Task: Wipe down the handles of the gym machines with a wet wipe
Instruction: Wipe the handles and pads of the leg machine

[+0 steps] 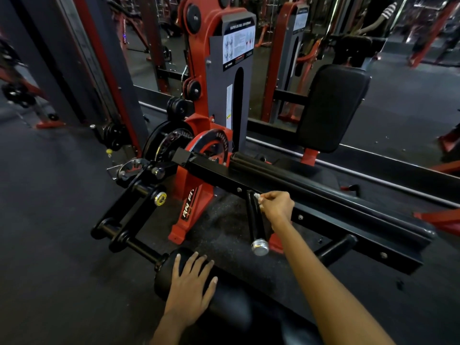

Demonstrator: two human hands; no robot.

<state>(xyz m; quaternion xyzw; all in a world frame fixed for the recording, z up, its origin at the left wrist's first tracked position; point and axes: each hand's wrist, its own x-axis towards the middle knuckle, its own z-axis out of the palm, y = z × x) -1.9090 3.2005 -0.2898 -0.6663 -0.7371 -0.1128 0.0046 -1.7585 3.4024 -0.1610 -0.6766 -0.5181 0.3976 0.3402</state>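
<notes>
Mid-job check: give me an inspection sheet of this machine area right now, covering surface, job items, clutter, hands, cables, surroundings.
Surface: dark rubber floor, speckled near the red base.
Job's things: black handle with a silver end cap; white wipe against its top.
Clutter: nothing seen.
Hands: right hand pinches the wipe on the handle; left hand rests flat on the roller pad.
Cables: nothing seen clearly.
Surroundings: red and black machine, black back pad, other machines and a person beyond.

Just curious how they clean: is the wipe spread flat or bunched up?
Bunched up. Only a small white wad of the wipe shows, pinched in the right hand against the top of the black handle.
</notes>
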